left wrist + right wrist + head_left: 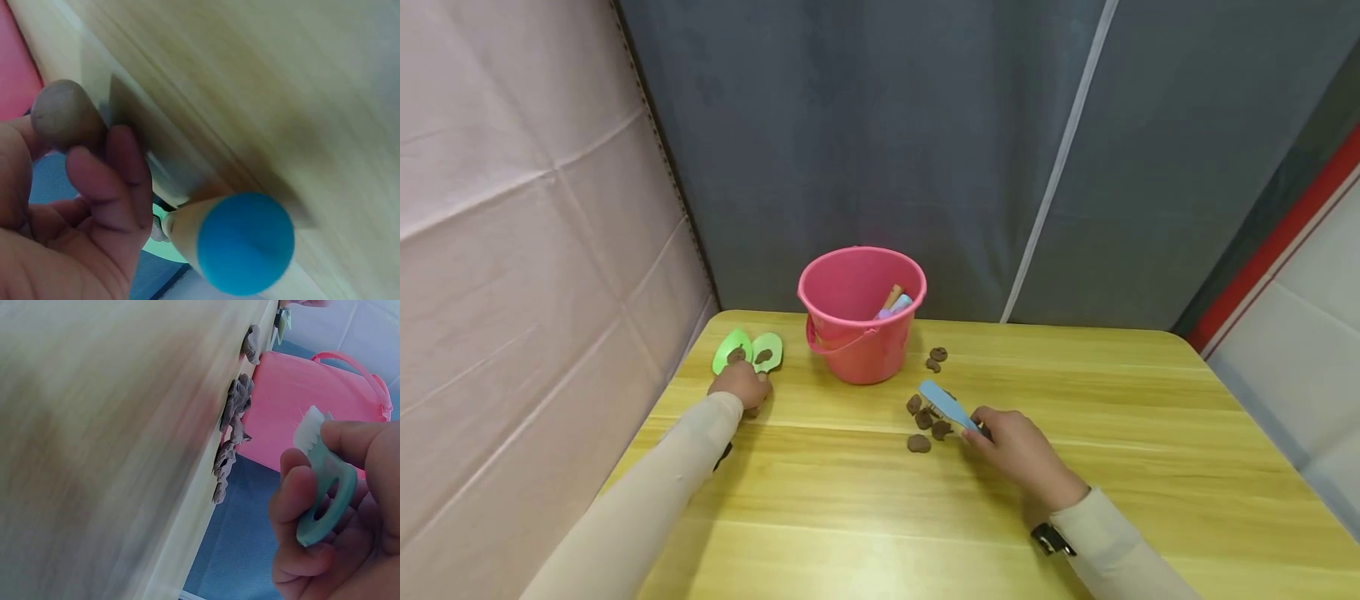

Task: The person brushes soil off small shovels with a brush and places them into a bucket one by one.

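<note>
At the table's left my left hand (737, 385) grips a green toy shovel by its wooden handle; the handle's rounded end (67, 115) shows between thumb and fingers in the left wrist view. Beside it lies a second shovel, its handle tipped with a blue cap (247, 244). Both green blades (767, 343) bear brown lumps. My right hand (1018, 446) holds a small blue brush (946, 403) by its looped handle (337, 494). Its pale bristles (308, 430) face several crumpled brown lumps (923, 418) on the table, overlapping some of them in the head view.
A pink bucket (861, 354) stands at the back of the wooden table (820, 517), between the hands, with several items (895, 304) inside. Two more brown lumps (937, 354) lie to its right. A dark curtain (850, 125) hangs behind; a pale sheet (535, 250) borders the left.
</note>
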`<state>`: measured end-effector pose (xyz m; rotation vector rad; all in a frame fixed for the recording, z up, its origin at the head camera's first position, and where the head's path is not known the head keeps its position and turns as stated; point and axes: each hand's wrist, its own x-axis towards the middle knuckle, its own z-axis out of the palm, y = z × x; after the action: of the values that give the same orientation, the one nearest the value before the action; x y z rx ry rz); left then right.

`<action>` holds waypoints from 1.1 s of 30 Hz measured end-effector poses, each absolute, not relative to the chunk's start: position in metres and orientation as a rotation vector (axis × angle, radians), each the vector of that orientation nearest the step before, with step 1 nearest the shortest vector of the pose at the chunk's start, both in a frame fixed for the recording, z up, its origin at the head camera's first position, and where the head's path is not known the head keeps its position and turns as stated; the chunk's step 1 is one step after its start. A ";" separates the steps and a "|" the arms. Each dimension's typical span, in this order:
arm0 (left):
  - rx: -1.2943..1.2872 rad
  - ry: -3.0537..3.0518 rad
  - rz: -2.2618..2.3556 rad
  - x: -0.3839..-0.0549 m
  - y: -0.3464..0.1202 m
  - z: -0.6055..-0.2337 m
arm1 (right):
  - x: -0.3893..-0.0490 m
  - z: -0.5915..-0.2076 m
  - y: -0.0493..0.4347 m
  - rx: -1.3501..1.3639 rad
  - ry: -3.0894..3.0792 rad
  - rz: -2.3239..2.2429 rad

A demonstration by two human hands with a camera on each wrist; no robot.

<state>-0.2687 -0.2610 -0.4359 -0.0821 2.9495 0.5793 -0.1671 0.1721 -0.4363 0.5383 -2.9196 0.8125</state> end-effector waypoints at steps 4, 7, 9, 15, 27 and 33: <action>-0.086 2.923 0.578 -0.270 -0.260 -0.436 | -0.167 -0.437 0.173 0.549 -2.914 0.815; -0.087 2.895 0.601 -0.272 -0.262 -0.438 | -0.167 -0.439 0.172 0.556 -2.915 0.811; -0.072 2.891 0.607 -0.272 -0.263 -0.440 | -0.167 -0.439 0.172 0.559 -2.914 0.808; 0.007 2.894 0.639 -0.266 -0.262 -0.434 | -0.168 -0.440 0.172 0.564 -2.914 0.806; 0.161 2.774 0.750 -0.212 -0.241 -0.408 | -0.167 -0.440 0.172 0.569 -2.901 0.842; 0.301 2.683 0.797 -0.166 -0.216 -0.400 | -0.165 -0.440 0.171 0.606 -2.878 0.848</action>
<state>-0.1658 -0.2163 -0.3996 0.3012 2.6832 0.7968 -0.1655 0.1710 -0.4403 0.6057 -2.8781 0.8484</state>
